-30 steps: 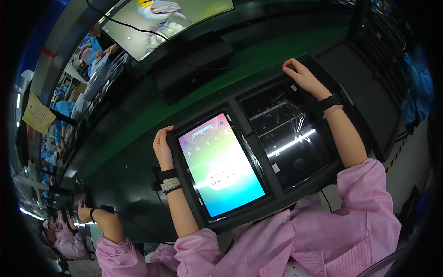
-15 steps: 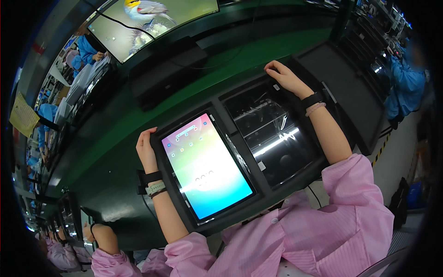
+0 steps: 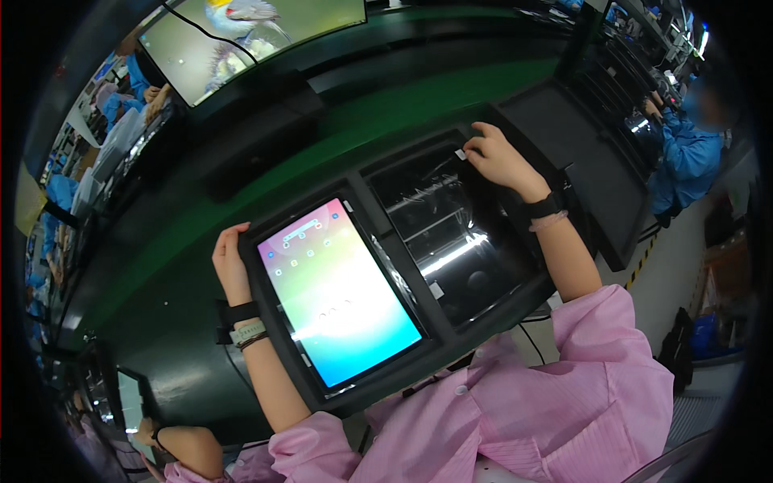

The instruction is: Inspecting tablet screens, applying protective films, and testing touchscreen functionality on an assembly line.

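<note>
A black foam-like tray [image 3: 366, 213] with two recesses lies before me, tilted on the bench. In its left recess a tablet [image 3: 342, 298] lies face up with its screen lit, showing a pastel background and icons. The right recess holds a dark tablet [image 3: 459, 233] under glossy clear film, with small white tabs at its edges. My left hand [image 3: 230, 262] is closed at the tray's far left corner, fingers bent over the edge. At the far end of the dark tablet, my right hand [image 3: 503, 165] pinches a white tab [image 3: 460, 154]; its other fingers are loosely curled.
A monitor [image 3: 250, 44] stands at the back left, a cable running across it. Right of my tray lies another black tray [image 3: 572, 149]. A person in blue [image 3: 688, 149] works at the far right. A neighbour's arm [image 3: 189, 447] shows at lower left, beside another tablet [image 3: 131, 402].
My right hand has come down from beyond the dark tablet's far edge onto the white tab. My left hand stays at the tray's corner. The whole view has shifted slightly.
</note>
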Motion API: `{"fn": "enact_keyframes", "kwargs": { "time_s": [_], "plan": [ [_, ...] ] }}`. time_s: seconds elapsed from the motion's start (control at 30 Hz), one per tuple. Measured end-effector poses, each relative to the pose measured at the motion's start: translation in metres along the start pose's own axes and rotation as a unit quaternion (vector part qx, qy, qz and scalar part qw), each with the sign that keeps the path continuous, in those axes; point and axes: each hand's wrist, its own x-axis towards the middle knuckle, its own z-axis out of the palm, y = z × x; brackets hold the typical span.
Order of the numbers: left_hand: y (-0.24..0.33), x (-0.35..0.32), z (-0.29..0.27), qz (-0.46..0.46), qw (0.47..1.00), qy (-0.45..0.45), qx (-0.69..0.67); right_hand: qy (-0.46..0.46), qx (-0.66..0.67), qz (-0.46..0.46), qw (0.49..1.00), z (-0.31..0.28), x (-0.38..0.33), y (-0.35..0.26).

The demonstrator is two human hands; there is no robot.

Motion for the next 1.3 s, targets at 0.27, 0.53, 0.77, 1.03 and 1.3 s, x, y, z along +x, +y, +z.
{"fn": "enact_keyframes", "kwargs": {
  "time_s": [0.27, 0.53, 0.77, 1.03, 1.3],
  "plan": [
    [0.004, 0.004, 0.004, -0.002, 1.0, -0.001, 0.018, -0.011, 0.063, 0.012, 0.998, 0.002, -0.024, -0.005],
    [-0.001, 0.003, 0.001, -0.015, 1.0, -0.006, 0.002, 0.01, 0.021, 0.026, 0.999, -0.02, -0.095, -0.021],
    [0.002, 0.003, 0.001, -0.034, 0.999, -0.002, -0.002, -0.003, 0.066, 0.068, 0.996, -0.043, -0.156, -0.025],
    [0.001, 0.003, -0.002, -0.028, 0.999, -0.026, 0.023, -0.007, 0.131, 0.13, 0.983, -0.055, -0.183, -0.025],
    [0.002, 0.005, 0.002, -0.04, 0.999, -0.021, 0.023, 0.067, 0.061, 0.079, 0.993, -0.053, -0.181, -0.043]
  ]
}}
